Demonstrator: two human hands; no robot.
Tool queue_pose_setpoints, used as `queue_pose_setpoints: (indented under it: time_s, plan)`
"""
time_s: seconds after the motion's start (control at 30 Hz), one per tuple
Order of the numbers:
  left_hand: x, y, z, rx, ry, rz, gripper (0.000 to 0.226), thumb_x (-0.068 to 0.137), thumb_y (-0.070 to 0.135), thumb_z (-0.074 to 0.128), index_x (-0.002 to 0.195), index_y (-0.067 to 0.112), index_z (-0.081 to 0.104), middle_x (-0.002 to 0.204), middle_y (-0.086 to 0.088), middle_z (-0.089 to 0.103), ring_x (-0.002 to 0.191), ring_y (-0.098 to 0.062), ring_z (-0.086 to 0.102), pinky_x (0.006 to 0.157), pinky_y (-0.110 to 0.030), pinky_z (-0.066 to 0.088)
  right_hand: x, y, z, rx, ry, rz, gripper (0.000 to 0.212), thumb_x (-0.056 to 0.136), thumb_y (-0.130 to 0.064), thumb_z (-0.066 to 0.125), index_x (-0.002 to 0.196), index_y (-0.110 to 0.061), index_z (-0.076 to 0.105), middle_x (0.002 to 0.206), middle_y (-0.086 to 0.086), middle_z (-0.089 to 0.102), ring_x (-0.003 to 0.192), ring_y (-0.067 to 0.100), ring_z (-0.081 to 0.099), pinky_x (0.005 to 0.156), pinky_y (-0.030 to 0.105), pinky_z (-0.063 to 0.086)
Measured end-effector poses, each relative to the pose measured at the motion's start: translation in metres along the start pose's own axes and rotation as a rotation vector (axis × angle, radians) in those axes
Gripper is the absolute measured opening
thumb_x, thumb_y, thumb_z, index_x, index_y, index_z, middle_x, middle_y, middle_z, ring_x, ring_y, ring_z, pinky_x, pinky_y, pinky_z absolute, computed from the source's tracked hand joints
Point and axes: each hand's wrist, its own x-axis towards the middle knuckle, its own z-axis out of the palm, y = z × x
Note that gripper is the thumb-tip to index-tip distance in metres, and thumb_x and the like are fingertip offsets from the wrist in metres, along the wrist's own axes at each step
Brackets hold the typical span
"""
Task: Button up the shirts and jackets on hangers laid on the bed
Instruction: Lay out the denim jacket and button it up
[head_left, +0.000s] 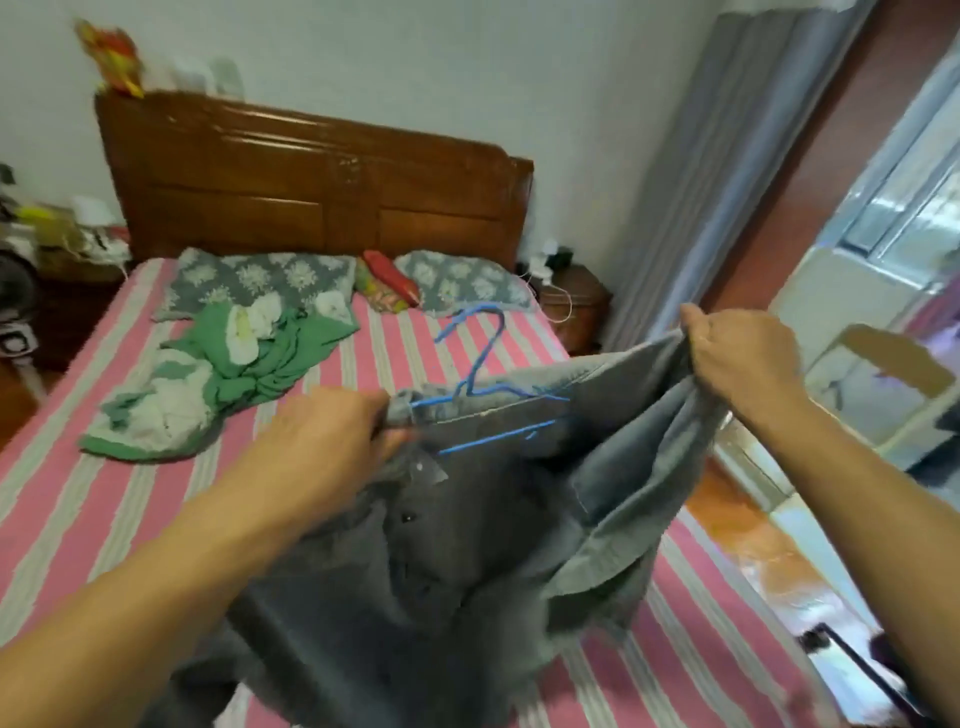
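A grey denim shirt (441, 561) on a blue wire hanger (480, 364) is held up above the bed (104, 499). My left hand (332, 441) grips the shirt at its left shoulder, near the collar. My right hand (743, 358) pinches the shirt's right shoulder and lifts it higher. The front hangs open, with dark buttons visible along the placket. The hanger's hook points up between my hands. The image is blurred by motion.
A green and white garment (218, 374) lies crumpled on the pink striped sheet at left. Two grey floral pillows (260, 278) and a red item (389, 280) sit by the wooden headboard (311, 176). A nightstand (571, 301) and grey curtain (701, 182) stand at right.
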Motion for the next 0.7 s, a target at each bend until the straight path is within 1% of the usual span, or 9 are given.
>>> queue_pose_setpoints:
  time_s: [0.1, 0.23, 0.3, 0.37, 0.43, 0.47, 0.53, 0.6, 0.7]
  plan:
    - [0.011, 0.035, 0.012, 0.114, -0.108, 0.188, 0.035, 0.094, 0.051, 0.054, 0.077, 0.021, 0.044, 0.08, -0.004, 0.059, 0.081, -0.033, 0.062, 0.06, -0.036, 0.042, 0.001, 0.0, -0.037, 0.177, 0.19, 0.119, 0.069, 0.105, -0.052, 0.031, 0.099, 0.003, 0.072, 0.105, 0.031, 0.068, 0.099, 0.047, 0.061, 0.089, 0.046, 0.046]
    - [0.052, 0.024, 0.004, 0.042, 0.259, -0.005, 0.029, 0.099, 0.036, 0.054, 0.077, 0.018, 0.052, 0.083, -0.019, 0.064, 0.08, -0.044, 0.064, 0.064, -0.04, 0.048, -0.025, 0.013, -0.061, 0.34, 0.243, 0.164, 0.064, 0.106, -0.045, 0.033, 0.093, 0.005, 0.071, 0.085, 0.028, 0.065, 0.082, 0.04, 0.058, 0.076, 0.043, 0.042]
    - [0.065, 0.022, -0.016, -0.085, 0.39, -0.094, 0.031, 0.098, 0.034, 0.058, 0.077, 0.011, 0.056, 0.082, -0.022, 0.065, 0.081, -0.044, 0.062, 0.062, -0.042, 0.042, -0.064, 0.023, -0.045, 0.228, 0.029, -0.057, 0.052, 0.105, -0.044, 0.032, 0.092, -0.01, 0.07, 0.076, 0.016, 0.062, 0.073, 0.034, 0.057, 0.068, 0.039, 0.044]
    - [0.07, 0.03, -0.031, -0.161, 0.483, -0.058, 0.035, 0.094, 0.037, 0.065, 0.071, 0.015, 0.053, 0.069, -0.01, 0.061, 0.072, -0.038, 0.058, 0.059, -0.042, 0.041, -0.096, 0.029, -0.029, 0.203, -0.318, -0.281, 0.042, 0.1, -0.055, 0.035, 0.088, -0.035, 0.069, 0.078, 0.0, 0.067, 0.077, 0.028, 0.065, 0.071, 0.041, 0.052]
    - [0.068, 0.045, -0.044, -0.16, 0.508, 0.047, 0.033, 0.09, 0.04, 0.072, 0.07, 0.02, 0.055, 0.062, 0.001, 0.056, 0.065, -0.03, 0.055, 0.056, -0.041, 0.042, -0.091, 0.033, -0.024, 0.373, -0.408, -0.29, 0.022, 0.097, -0.06, 0.041, 0.098, -0.058, 0.063, 0.093, -0.015, 0.067, 0.089, 0.017, 0.066, 0.08, 0.037, 0.052]
    - [0.067, 0.056, -0.05, -0.147, 0.498, 0.1, 0.028, 0.089, 0.042, 0.074, 0.074, 0.02, 0.062, 0.064, 0.004, 0.058, 0.064, -0.026, 0.056, 0.056, -0.04, 0.044, -0.08, 0.031, -0.023, 0.434, -0.329, -0.281, 0.028, 0.096, -0.06, 0.048, 0.121, -0.054, 0.058, 0.114, -0.014, 0.064, 0.105, 0.016, 0.062, 0.091, 0.036, 0.051]
    - [0.063, 0.077, -0.058, -0.092, 0.475, 0.178, 0.026, 0.088, 0.046, 0.072, 0.084, 0.02, 0.069, 0.071, 0.004, 0.066, 0.066, -0.022, 0.06, 0.058, -0.039, 0.049, -0.059, 0.02, -0.016, 0.482, -0.226, -0.285, 0.073, 0.092, -0.057, 0.06, 0.154, -0.03, 0.032, 0.147, -0.003, 0.041, 0.134, 0.018, 0.043, 0.112, 0.038, 0.037]
    - [0.06, 0.095, -0.061, -0.029, 0.497, 0.184, 0.029, 0.089, 0.047, 0.069, 0.087, 0.018, 0.071, 0.075, 0.002, 0.07, 0.069, -0.023, 0.062, 0.06, -0.04, 0.052, -0.052, 0.001, -0.002, 0.52, -0.294, -0.192, 0.097, 0.085, -0.062, 0.065, 0.159, -0.025, 0.014, 0.154, 0.002, 0.023, 0.143, 0.026, 0.028, 0.118, 0.041, 0.028]
    - [0.053, 0.098, -0.062, -0.073, 0.57, 0.033, 0.03, 0.091, 0.044, 0.072, 0.078, 0.017, 0.067, 0.069, 0.002, 0.066, 0.063, -0.02, 0.058, 0.057, -0.039, 0.046, -0.074, -0.021, 0.035, 0.52, -0.267, -0.035, 0.103, 0.079, -0.061, 0.07, 0.158, -0.026, 0.013, 0.146, 0.007, 0.02, 0.137, 0.037, 0.03, 0.112, 0.044, 0.034]
